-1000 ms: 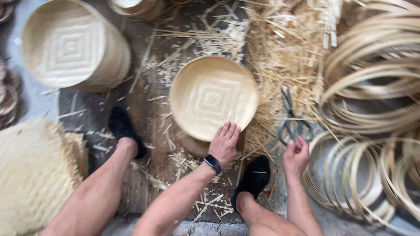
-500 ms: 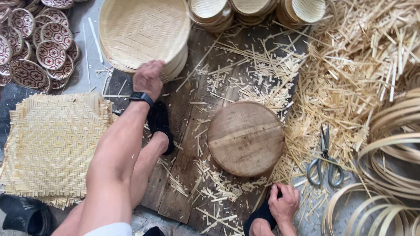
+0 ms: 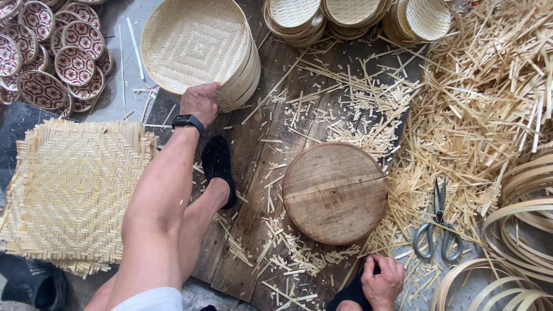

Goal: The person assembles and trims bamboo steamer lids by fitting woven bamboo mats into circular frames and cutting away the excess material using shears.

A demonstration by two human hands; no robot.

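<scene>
Head view, looking down at a plank floor (image 3: 253, 190) littered with bamboo offcuts. Left hand (image 3: 200, 103) reaches forward, fingers curled over the near rim of the top woven bamboo tray (image 3: 193, 43) on a stack of the same trays at upper left; grip looks closed on the rim, thumb side hidden. A black smartwatch (image 3: 188, 121) sits on that wrist. Right hand (image 3: 380, 282) is low at the bottom edge, loosely curled with fingers bent, resting on a dark shoe or the knee beside it; it holds nothing I can make out. The hands are well apart. A round wooden block (image 3: 335, 192) stands between them at centre, top bare, touched by neither hand. Scissors (image 3: 438, 227) lie closed on the straw pile just right of the block, near the right hand but not touching it. A pile of square woven mats (image 3: 72, 193) fills the left side, its edge just beside the left forearm. Bamboo hoops (image 3: 518, 230) crowd the right edge. Smaller woven baskets (image 3: 351, 14) line the top edge, patterned small lids (image 3: 43, 57) the upper left corner. Open room: the plank strip between the tray stack and the block, scattered only with splinters.
</scene>
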